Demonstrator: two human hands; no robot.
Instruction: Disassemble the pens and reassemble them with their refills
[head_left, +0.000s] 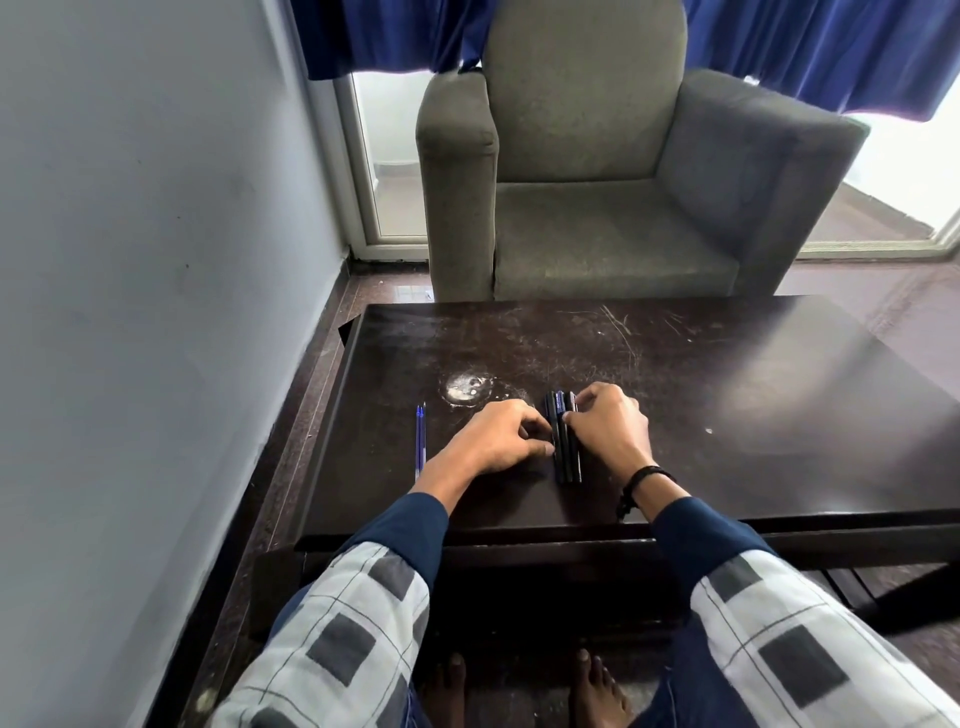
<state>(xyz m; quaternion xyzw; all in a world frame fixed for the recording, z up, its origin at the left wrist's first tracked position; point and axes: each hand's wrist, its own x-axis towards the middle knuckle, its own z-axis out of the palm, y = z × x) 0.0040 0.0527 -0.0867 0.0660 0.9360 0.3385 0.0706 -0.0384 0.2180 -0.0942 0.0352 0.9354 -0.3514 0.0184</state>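
Table (675, 364): dark wood, scratched
Middle: black pens (566, 457) bunched side by side
Left part: two blue refills (420, 441)
Farther back: white smear (466, 388)

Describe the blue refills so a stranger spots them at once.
Start at the dark table before the grey armchair. Left of the left hand lie the refills. They are thin and blue; the pens right of that hand are black.

Reaching both forearms forward, angling inward toward the pens (567, 452); pinching the left side of the pens with the left hand (496, 437), knuckles up, fingers curled, tips touching them; gripping the right side of the pens with the right hand (609, 431), fingers bent over the far end; holding both wrists low, nearer than the pens.
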